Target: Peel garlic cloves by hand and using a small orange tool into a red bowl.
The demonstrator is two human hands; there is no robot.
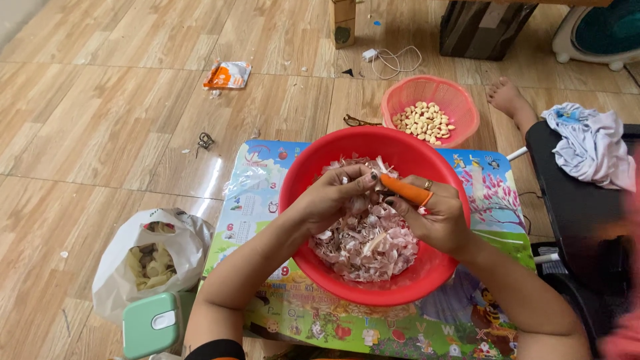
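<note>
A big red bowl (427,267) sits on a small colourful picture table (267,200) and holds a heap of pinkish garlic skins (367,243). My left hand (333,197) and my right hand (433,217) meet over the bowl, fingertips pinching a garlic clove between them; the clove itself is mostly hidden. My right hand also grips a small knife with an orange handle (405,190). Behind the bowl a pink plastic basket (460,100) holds peeled pale garlic cloves (423,122).
A white plastic bag (127,267) with pale scraps lies on the wooden floor at left, a mint-green box (150,325) by it. Glasses (360,121), a charger cable (393,61), an orange wrapper (227,75), another person's foot (508,99), crumpled cloth (590,147).
</note>
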